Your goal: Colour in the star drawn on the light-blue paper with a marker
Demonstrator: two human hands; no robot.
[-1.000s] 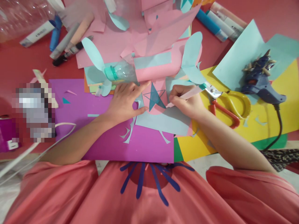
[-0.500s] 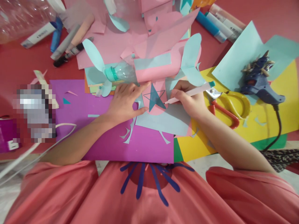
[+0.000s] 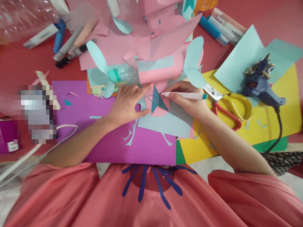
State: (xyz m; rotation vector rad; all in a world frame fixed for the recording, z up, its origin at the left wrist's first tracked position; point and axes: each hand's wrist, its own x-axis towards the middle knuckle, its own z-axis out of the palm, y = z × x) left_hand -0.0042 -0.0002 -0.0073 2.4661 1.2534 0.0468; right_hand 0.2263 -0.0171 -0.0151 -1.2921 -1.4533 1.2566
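Note:
A teal marker (image 3: 189,95) lies in the closed fingers of my right hand (image 3: 189,102), its tip on the right arm of a star (image 3: 156,100). The star is drawn on a pink paper piece (image 3: 157,112); its middle is filled teal and its side points are only outlined. My left hand (image 3: 129,102) rests flat with fingers apart, forefinger and thumb at the piece's left edge. Under the piece is a light blue sheet (image 3: 165,124). Just beyond lies a clear bottle (image 3: 126,74) wrapped in pink paper, with light blue paper shapes at both ends.
Scissors (image 3: 226,104) and a blue glue gun (image 3: 262,86) with a cable lie to the right on yellow paper (image 3: 279,116). Purple paper (image 3: 101,151) with scraps is at left. Several markers (image 3: 214,30) lie at the back. A blurred-out object (image 3: 36,113) sits far left.
The marker tip has moved from the star's lower right point up to its right arm, and the marker now lies flatter. More of the star's right side is filled. My left hand stays put.

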